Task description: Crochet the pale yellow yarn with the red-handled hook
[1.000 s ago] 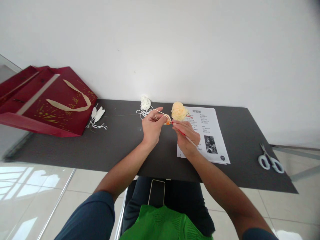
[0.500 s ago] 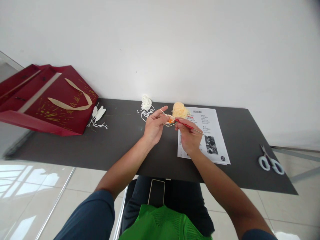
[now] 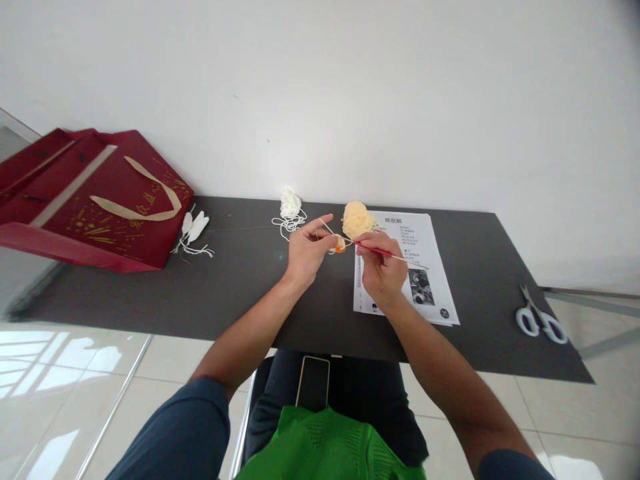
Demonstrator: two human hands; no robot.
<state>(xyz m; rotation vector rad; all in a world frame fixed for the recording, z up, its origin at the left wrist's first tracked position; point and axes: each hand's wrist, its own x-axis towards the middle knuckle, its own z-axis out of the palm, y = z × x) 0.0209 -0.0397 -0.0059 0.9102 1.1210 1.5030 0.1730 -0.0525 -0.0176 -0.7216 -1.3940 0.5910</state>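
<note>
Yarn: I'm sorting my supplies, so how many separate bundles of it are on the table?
2. A white yarn bundle lies at the table's far edge, beyond the left hand. A peach yarn ball sits right of it, beside the printed sheet, above the right hand.

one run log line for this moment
left hand: pinches small orange crochet piece | right hand: holds red-handled crochet hook | pale yellow yarn ball: on dark table
</note>
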